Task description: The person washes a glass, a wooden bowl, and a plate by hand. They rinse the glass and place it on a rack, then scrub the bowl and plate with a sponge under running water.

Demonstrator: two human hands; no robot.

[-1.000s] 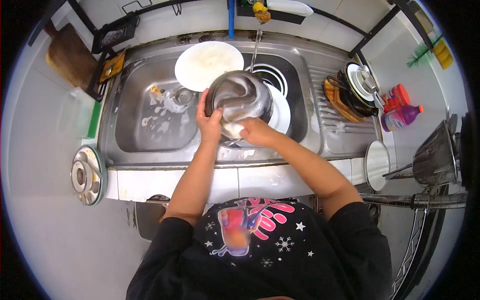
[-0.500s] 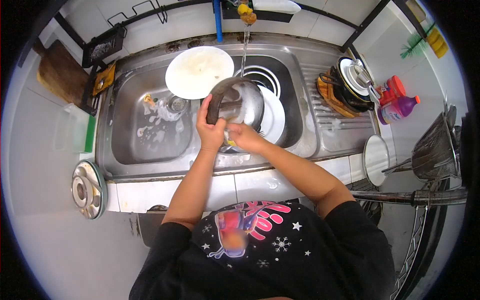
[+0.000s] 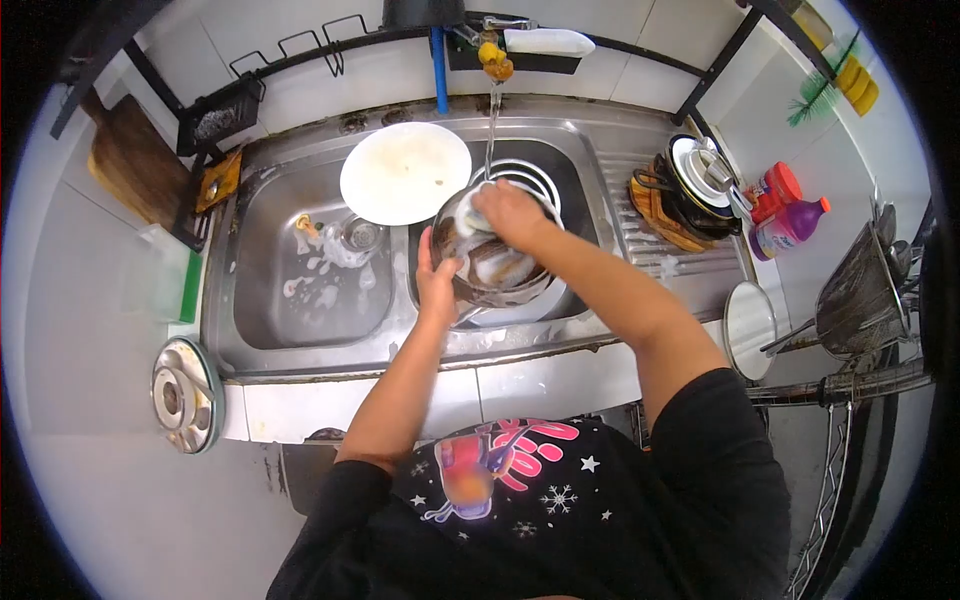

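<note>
A round metal pot (image 3: 510,280) with suds on its inner surface is tilted toward me over the right sink basin. My left hand (image 3: 437,280) grips its left rim, thumb on the inside. My right hand (image 3: 515,215) presses into the upper part of the pot, its fingers closed around a pale, sudsy sponge (image 3: 470,215) that is mostly hidden. Water runs from the faucet (image 3: 496,65) just behind the pot. White plates (image 3: 540,175) lie in the basin beneath and behind it.
A large white plate (image 3: 405,175) rests across the sink divider. The left basin (image 3: 290,270) has foam and food scraps near its drain. Stacked pans and dishes (image 3: 690,190) stand on the right drainboard, beside a purple bottle (image 3: 790,228) and a red-lidded container (image 3: 775,190).
My right hand has moved from the pot's near edge up into its far inner side. The pot has turned so its inside faces me more. The view has shifted slightly.
</note>
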